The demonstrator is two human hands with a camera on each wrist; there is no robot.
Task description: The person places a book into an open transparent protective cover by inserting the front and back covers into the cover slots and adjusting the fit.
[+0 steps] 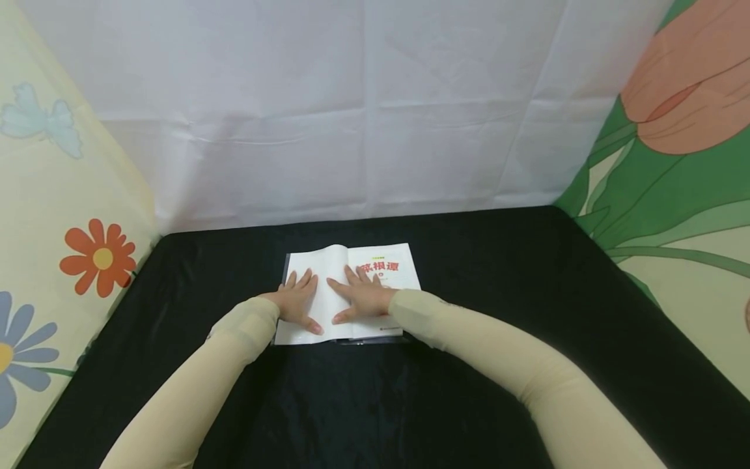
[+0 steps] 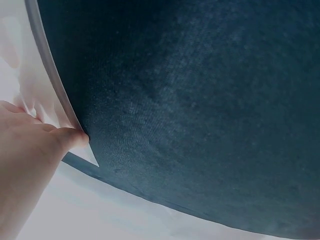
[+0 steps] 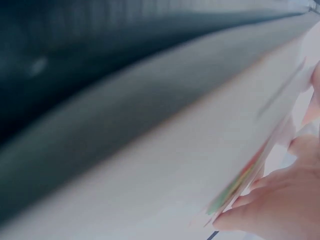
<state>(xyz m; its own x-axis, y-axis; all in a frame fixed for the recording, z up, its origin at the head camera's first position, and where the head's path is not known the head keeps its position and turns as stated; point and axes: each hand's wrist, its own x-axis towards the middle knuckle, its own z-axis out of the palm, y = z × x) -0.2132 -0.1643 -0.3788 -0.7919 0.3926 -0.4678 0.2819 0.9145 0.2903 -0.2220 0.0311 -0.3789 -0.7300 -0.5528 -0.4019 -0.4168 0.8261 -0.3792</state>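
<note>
An open book point(image 1: 328, 264) lies flat on the black cloth, its left page blank white and its right page printed with large red characters. My left hand point(image 1: 297, 301) rests on the left page with fingers spread. On the right page, close to the fold, lies my right hand point(image 1: 364, 298), its fingers also spread and partly covering the print. In the left wrist view the left hand point(image 2: 35, 135) touches the page near the book's edge. The right wrist view shows the right hand point(image 3: 280, 200) against the page, with the thick page block in front.
A black cloth point(image 1: 498, 280) covers the table. Behind it hangs a white sheet point(image 1: 363, 117). Panels painted with flowers stand on both sides, a red flower point(image 1: 102, 258) on the left and a pink tulip point(image 1: 691, 85) on the right.
</note>
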